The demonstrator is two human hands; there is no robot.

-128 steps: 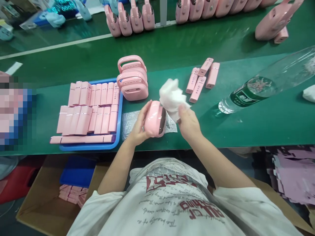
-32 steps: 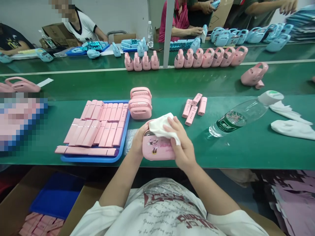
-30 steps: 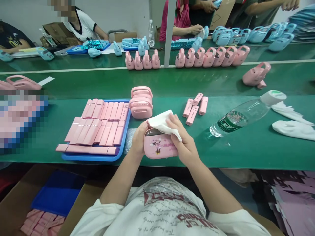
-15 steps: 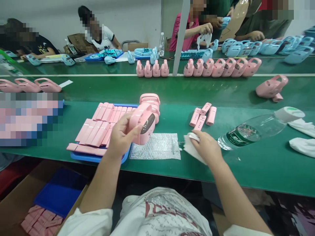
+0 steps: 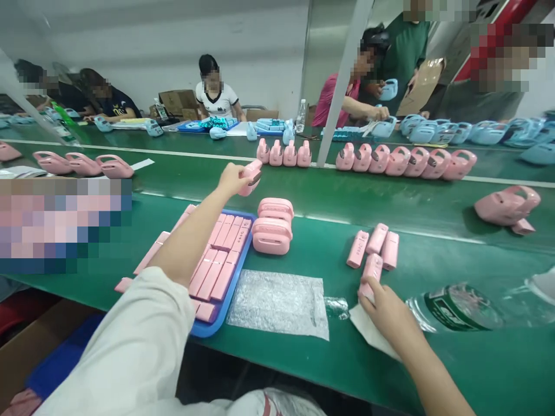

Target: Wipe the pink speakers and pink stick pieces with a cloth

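Observation:
My left hand point(image 5: 231, 180) reaches out over the bench, fingers closed around a pink handled case point(image 5: 251, 177) with a dark oval window. It hovers just short of the row of pink cases. My right hand point(image 5: 392, 309) is at the right, fingers closed on the near end of a pink block point(image 5: 373, 267). Under its palm is a white cloth point(image 5: 376, 334); whether the fingers also pinch it is hard to see. Several more pink blocks point(image 5: 391, 251) lie just beyond. Two stacked pink cases point(image 5: 272, 236) stand between my hands.
Left of centre is a blue tray point(image 5: 220, 319) of pink blocks, partly behind my left arm. Bubble wrap point(image 5: 281, 303) lies flat nearby. A water bottle point(image 5: 459, 306) lies at right. Pink cases point(image 5: 398, 160) line the bench beyond; co-workers handle blue cases across from me.
My left hand has carried the pink case forward, away from me, past the stacked pair. My right fingers have shifted slightly forward onto the pink block. The view has turned and tilted.

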